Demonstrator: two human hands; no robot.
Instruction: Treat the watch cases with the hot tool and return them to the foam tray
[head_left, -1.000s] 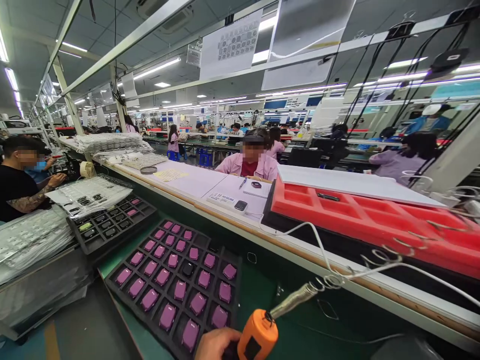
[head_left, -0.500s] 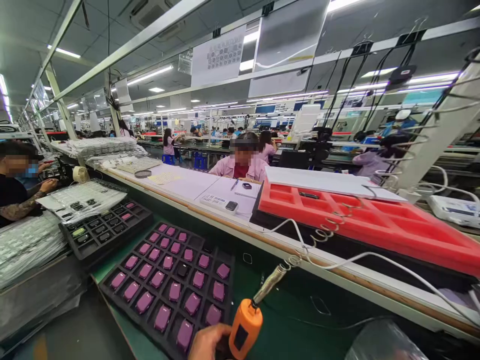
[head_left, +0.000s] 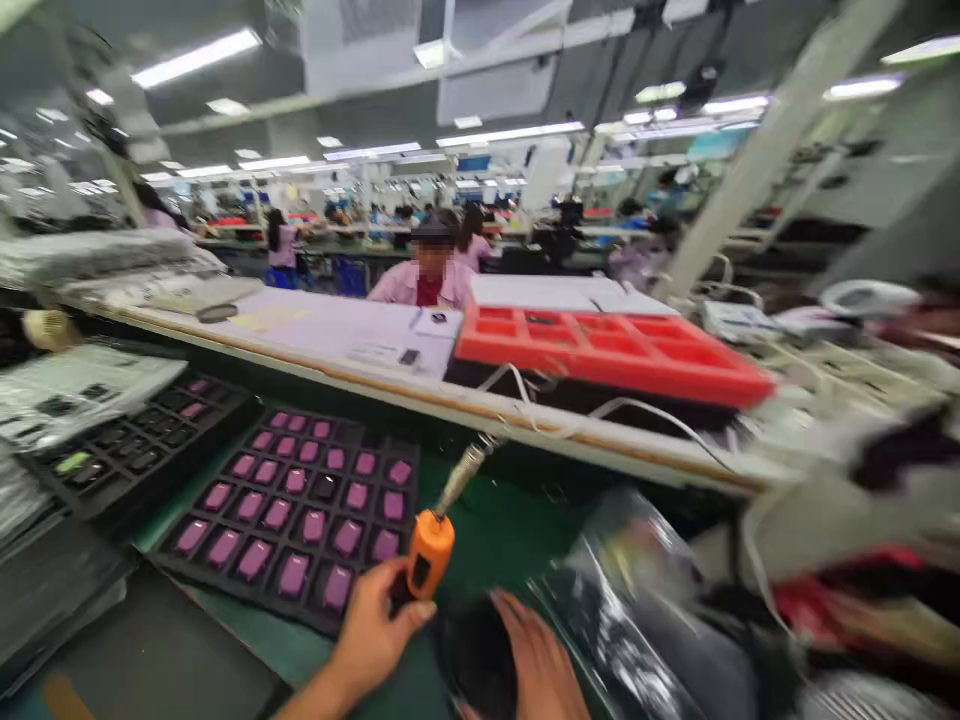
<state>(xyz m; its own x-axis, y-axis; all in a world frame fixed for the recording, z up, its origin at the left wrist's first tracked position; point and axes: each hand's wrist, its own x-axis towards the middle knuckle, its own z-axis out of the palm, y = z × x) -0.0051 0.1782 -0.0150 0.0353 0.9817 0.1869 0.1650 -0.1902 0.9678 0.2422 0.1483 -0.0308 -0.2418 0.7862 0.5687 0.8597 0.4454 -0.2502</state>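
My left hand [head_left: 371, 630] is at the lower middle, fingers and thumb closed around the lower end of an orange electric screwdriver [head_left: 433, 550]. The tool leans, with a metal spring sleeve and coiled cord running up from its top; its lower tip is hidden by the hand. My right hand [head_left: 540, 650] curves along the right side of a black rounded object [head_left: 476, 650], just right of the tool. Blur hides what kind of object this is. To the left, a black compartment tray [head_left: 247, 595] holds several purple watch-like cases [head_left: 292, 575] and one black piece.
Another black tray [head_left: 97, 500] with dark parts lies farther left, under plastic-wrapped sheets [head_left: 75, 385]. A clear plastic bag [head_left: 622, 590] lies at right. Beyond the raised shelf edge [head_left: 300, 365] stand a red foam tray [head_left: 600, 345] and a seated person [head_left: 431, 280].
The view has swung right and down and is blurred. My left hand stays at the orange screwdriver and shows more fully. My right hand and the black rounded object have come into view.
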